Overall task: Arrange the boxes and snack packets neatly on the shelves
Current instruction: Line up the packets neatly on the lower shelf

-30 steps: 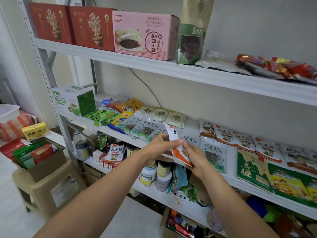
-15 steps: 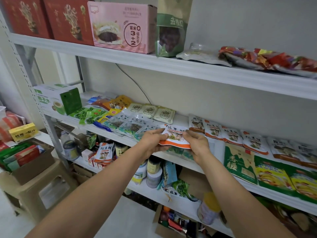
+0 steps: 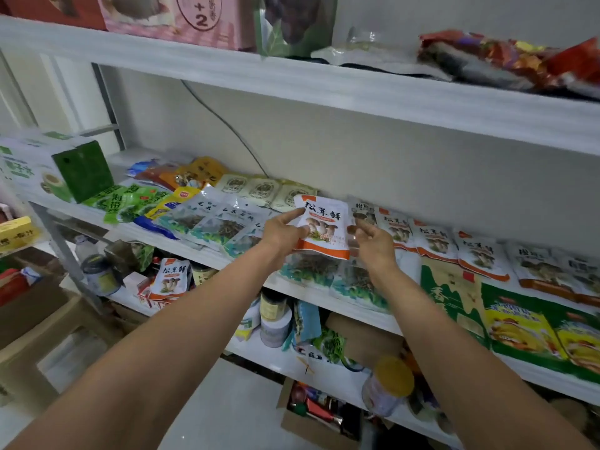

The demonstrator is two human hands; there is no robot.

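Up from near-flat half a second ago to upright and face-on now with the mushroom packet (image 3: 324, 227), white with an orange band at the bottom. Grips its left edge with the left hand (image 3: 282, 233), thumb on the front, index finger stretched along the top corner. Pinches its right edge with the right hand (image 3: 373, 245), fingers curled in, tips just on the foil. Holds it clear above the middle shelf (image 3: 406, 271), over the green see-through packets (image 3: 302, 271) lying flat near the front edge. Hangs just left of a row of matching packets (image 3: 435, 241) laid along the back of the middle shelf, overlapping the nearest one in view. Way off at the left end of the middle shelf, a green and white box (image 3: 65, 173). Above the middle shelf, on the top shelf (image 3: 324, 89), a pink box (image 3: 181, 21) and a dark green pouch (image 3: 292, 24) side by side. Below the middle shelf, jars (image 3: 274, 323) and a second mushroom packet (image 3: 170, 277) standing upright.
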